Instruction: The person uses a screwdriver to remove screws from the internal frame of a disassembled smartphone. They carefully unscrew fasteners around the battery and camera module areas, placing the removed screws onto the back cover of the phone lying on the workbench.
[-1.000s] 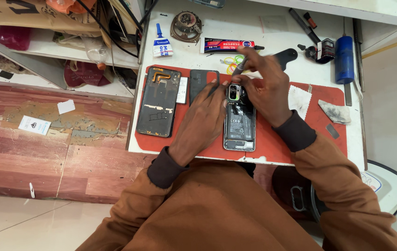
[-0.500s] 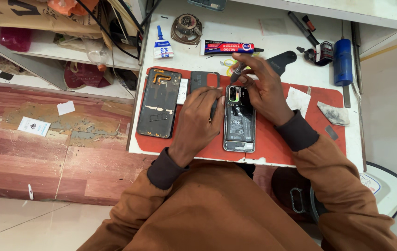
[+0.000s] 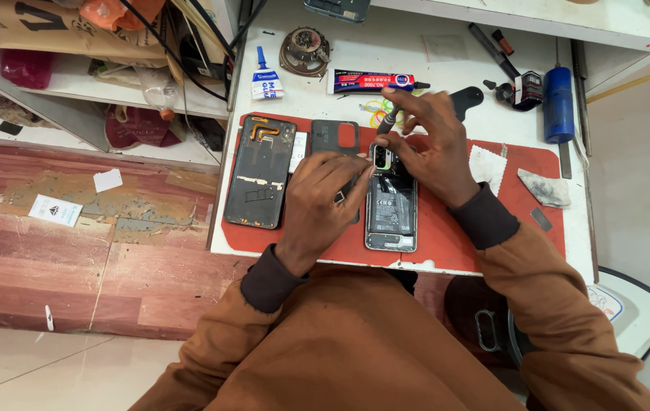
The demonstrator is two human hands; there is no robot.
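Observation:
An opened phone (image 3: 391,209) with its insides bare lies on a red mat (image 3: 454,236). My left hand (image 3: 323,198) rests on the mat at the phone's left edge, fingertips touching its upper part. My right hand (image 3: 430,144) pinches a thin dark screwdriver (image 3: 387,122) upright over the phone's top, near the camera block. A phone frame with orange ribbon cable (image 3: 261,171) lies at the mat's left, with a dark back cover (image 3: 334,138) beside it.
Behind the mat lie a red-and-blue glue tube (image 3: 371,81), a small white glue bottle (image 3: 266,78), a round metal part (image 3: 304,52) and a blue cylinder (image 3: 558,104). A white wipe (image 3: 485,166) and grey scrap (image 3: 544,189) sit on the mat's right. Cluttered shelves stand left.
My left hand has slid slightly toward the phone's top left edge. My right hand has tilted the screwdriver more upright over the phone's top.

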